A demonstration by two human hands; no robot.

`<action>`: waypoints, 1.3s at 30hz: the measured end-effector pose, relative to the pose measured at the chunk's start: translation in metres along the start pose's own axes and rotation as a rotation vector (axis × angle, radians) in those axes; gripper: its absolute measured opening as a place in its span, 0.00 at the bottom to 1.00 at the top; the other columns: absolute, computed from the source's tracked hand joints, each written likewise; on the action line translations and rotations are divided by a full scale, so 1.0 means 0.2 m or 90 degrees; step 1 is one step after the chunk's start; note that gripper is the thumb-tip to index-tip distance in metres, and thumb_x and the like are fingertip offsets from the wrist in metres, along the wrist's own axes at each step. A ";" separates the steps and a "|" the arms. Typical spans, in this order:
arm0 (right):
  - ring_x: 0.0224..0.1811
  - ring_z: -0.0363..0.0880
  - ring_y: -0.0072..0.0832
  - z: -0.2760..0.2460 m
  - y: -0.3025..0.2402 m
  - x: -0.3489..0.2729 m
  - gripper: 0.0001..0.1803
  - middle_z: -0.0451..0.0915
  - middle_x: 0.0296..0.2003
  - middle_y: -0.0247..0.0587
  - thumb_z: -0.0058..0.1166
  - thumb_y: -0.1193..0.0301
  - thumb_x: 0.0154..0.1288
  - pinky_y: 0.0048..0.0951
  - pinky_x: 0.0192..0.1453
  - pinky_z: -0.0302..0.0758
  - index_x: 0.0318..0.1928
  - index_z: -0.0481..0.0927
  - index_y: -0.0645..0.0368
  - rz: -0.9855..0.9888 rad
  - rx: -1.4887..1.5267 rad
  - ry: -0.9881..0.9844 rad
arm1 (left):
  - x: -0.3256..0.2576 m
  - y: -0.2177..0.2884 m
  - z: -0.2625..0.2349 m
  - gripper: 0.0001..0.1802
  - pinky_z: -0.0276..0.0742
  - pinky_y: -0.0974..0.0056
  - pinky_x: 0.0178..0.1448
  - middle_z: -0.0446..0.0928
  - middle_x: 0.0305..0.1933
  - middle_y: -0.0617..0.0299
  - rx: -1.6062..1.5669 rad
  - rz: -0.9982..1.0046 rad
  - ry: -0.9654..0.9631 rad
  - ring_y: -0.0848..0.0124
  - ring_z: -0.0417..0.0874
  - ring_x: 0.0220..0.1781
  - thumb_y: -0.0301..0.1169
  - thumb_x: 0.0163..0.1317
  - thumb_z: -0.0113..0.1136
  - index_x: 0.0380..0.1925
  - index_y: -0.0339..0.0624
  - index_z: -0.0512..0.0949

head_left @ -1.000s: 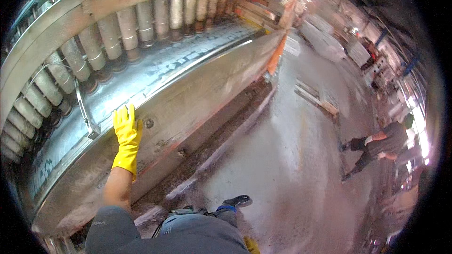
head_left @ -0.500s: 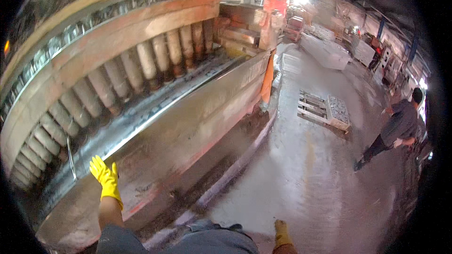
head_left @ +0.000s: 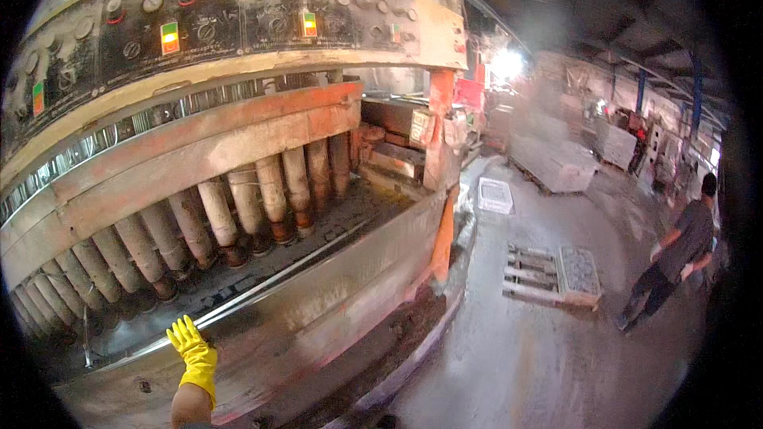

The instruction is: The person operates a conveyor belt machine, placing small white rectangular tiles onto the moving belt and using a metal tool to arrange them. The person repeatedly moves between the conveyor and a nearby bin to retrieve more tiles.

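Note:
My left hand [head_left: 195,353], in a yellow rubber glove, rests at the upper edge of a long metal front panel [head_left: 342,290]. Its fingers are stretched out and it grips nothing. Behind this panel, a big machine has a row of upright cylinders [head_left: 253,195] under a worn orange beam [head_left: 199,139]. A wet, dark bed [head_left: 199,290] lies beneath the cylinders. Above them runs a dusty control panel [head_left: 246,24] with several knobs, gauges and lit switches. My right hand is out of the picture.
An orange post [head_left: 442,242] marks the machine's right end. Past it on the wet floor are a white tray [head_left: 496,195], a wooden pallet [head_left: 531,272] bearing a filled tray [head_left: 579,272], and a large pale stack [head_left: 560,167]. A person [head_left: 685,234] stands at the right.
My view has tilted up, bringing the control panel into sight. The gloved right hand has left the picture. My left hand stays open by the front panel's edge.

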State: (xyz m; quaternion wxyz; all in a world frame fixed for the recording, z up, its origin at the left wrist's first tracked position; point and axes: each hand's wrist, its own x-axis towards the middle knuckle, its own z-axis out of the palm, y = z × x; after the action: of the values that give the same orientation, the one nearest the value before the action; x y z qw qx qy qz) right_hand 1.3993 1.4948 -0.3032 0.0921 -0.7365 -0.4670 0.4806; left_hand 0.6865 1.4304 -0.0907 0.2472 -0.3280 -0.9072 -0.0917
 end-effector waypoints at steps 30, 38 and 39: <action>0.55 0.88 0.48 -1.70 0.81 1.68 0.32 0.90 0.45 0.57 0.63 0.43 0.65 0.46 0.57 0.82 0.48 0.90 0.63 0.108 -0.165 0.216 | 0.74 2.70 0.09 0.27 0.77 0.43 0.63 0.87 0.49 0.47 0.094 0.003 -0.125 0.44 0.87 0.51 0.47 0.60 0.72 0.52 0.41 0.82; 0.61 0.84 0.53 -2.43 0.66 1.98 0.28 0.87 0.56 0.58 0.61 0.49 0.68 0.53 0.62 0.79 0.55 0.89 0.58 0.230 -0.096 0.142 | 0.88 3.36 0.21 0.29 0.72 0.44 0.72 0.84 0.59 0.50 0.198 -0.018 -0.099 0.51 0.83 0.63 0.44 0.69 0.61 0.67 0.43 0.77; 0.60 0.85 0.52 -2.46 0.46 2.07 0.26 0.87 0.55 0.58 0.60 0.50 0.69 0.52 0.61 0.80 0.55 0.88 0.58 0.245 -0.045 0.108 | 0.94 3.13 0.34 0.29 0.79 0.44 0.64 0.87 0.56 0.54 0.263 0.017 0.099 0.54 0.87 0.57 0.43 0.63 0.68 0.63 0.47 0.79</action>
State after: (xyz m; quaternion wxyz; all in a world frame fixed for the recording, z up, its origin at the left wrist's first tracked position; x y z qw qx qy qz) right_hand 1.8877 1.9209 -0.3577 0.0119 -0.8527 -0.3248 0.4090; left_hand 0.9365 2.0370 -0.0506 0.3793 -0.2747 -0.8805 0.0742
